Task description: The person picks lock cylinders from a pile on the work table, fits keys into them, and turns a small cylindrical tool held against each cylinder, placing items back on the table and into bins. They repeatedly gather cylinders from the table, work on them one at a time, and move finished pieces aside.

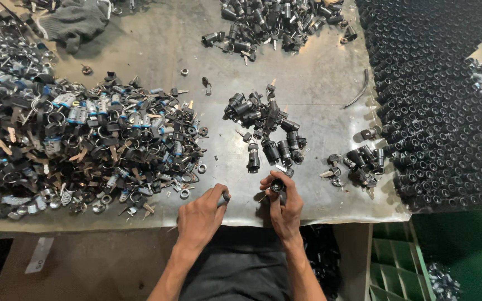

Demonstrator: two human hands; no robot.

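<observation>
Grey metal bench (157,39), keys and rings (85,139) heaped left, black lock cylinders (266,125) centre. Right hand (283,209) pinches a black cylinder (277,185); left hand (199,217) closes on a small dark part (225,197).

Both hands, left (199,216) and right (283,205), are curled, forearms angled inward.

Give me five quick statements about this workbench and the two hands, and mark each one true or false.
1. The right hand holds a black lock cylinder. True.
2. The left hand rests flat and empty. False: its fingers grip a small dark part.
3. A heap of keys and rings lies left of the hands. True.
4. A grey cloth lies at the bench's near edge. False: it lies at the far left.
5. Rows of black cylinders fill the right side. True.
</observation>
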